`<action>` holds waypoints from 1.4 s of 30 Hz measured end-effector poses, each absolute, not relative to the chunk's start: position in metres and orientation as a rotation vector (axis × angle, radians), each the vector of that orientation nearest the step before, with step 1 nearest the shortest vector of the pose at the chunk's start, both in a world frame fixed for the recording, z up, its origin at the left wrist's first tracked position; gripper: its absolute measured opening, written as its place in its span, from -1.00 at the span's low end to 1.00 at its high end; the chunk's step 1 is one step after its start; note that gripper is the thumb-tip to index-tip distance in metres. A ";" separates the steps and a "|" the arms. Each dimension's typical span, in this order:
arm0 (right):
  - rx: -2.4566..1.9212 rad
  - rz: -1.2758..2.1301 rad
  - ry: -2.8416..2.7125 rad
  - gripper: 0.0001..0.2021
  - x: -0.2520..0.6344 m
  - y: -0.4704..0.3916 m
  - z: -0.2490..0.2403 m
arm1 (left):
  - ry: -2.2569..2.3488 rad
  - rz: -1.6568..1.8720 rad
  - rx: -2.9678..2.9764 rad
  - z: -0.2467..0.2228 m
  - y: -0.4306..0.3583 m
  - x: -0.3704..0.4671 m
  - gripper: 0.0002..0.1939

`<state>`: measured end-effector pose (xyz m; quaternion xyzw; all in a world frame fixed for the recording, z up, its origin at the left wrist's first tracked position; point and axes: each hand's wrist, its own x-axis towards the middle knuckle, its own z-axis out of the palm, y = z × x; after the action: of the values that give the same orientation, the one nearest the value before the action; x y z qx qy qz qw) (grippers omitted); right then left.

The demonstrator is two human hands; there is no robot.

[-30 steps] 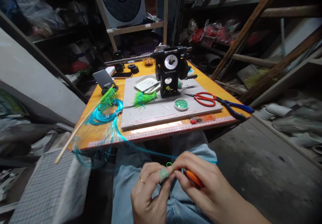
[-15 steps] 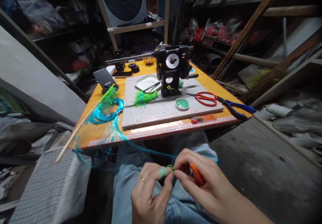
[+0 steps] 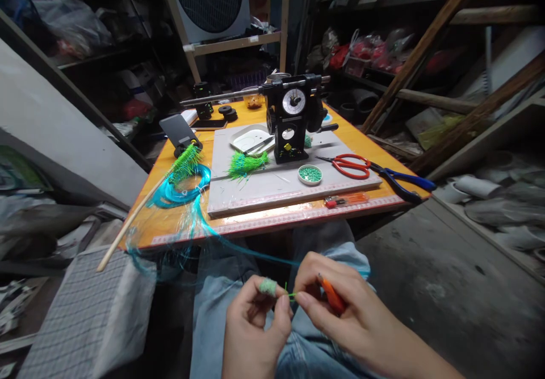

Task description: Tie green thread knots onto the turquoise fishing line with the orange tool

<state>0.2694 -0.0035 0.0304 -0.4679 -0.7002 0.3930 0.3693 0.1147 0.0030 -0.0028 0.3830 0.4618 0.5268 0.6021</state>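
Over my lap, my left hand (image 3: 258,328) pinches a short bright green strand (image 3: 291,295) between thumb and index finger. Pale green tape (image 3: 268,286) wraps that index finger. The strand's other side is pinched by the thumb and forefinger of my right hand (image 3: 344,305). An orange-handled tool (image 3: 333,296) is tucked in the right hand too; its working end is mostly hidden, so its kind is unclear. Blue translucent line (image 3: 251,254) runs from a coil (image 3: 181,189) on the table across my knees and behind the right hand.
On the orange table (image 3: 147,197) a grey board (image 3: 255,194) carries a black winding machine (image 3: 292,118), a dish of green beads (image 3: 310,175), green bristly tufts (image 3: 246,164) and red-handled scissors (image 3: 351,166). Blue-handled pliers (image 3: 402,181), an orange cutter (image 3: 347,199) and a wooden stick (image 3: 128,231) lie near its edges.
The small green loop between my fingertips is now drawn into a small knot-like crossing with a short end sticking up. My left fingers have shifted their hold; the right hand stays nearly still.
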 end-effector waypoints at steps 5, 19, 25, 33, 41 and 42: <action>-1.223 1.175 -1.661 -0.82 0.268 -0.009 0.022 | 0.945 1.211 0.731 -0.010 0.009 0.111 -0.72; -1.304 1.377 -1.577 -0.91 0.252 -0.015 0.018 | 0.951 1.250 0.675 -0.010 0.005 0.116 -0.74; -1.303 1.362 -1.598 -0.89 0.254 -0.015 0.016 | 0.923 1.241 0.675 -0.009 0.005 0.115 -0.75; -1.287 1.134 -1.712 -0.65 0.266 -0.026 0.013 | 0.987 1.303 0.677 -0.007 0.007 0.115 -0.78; -1.300 1.097 -1.642 -0.73 0.255 -0.020 0.016 | 0.928 1.275 0.634 0.000 0.005 0.122 -0.73; -1.311 1.140 -1.582 -0.75 0.254 -0.020 0.015 | 0.922 1.258 0.639 -0.001 0.005 0.121 -0.73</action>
<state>0.2544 -0.0196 0.0148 -0.5147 -0.6212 0.4477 0.3857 0.1214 0.0047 -0.0008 0.2831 0.4085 0.5571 0.6653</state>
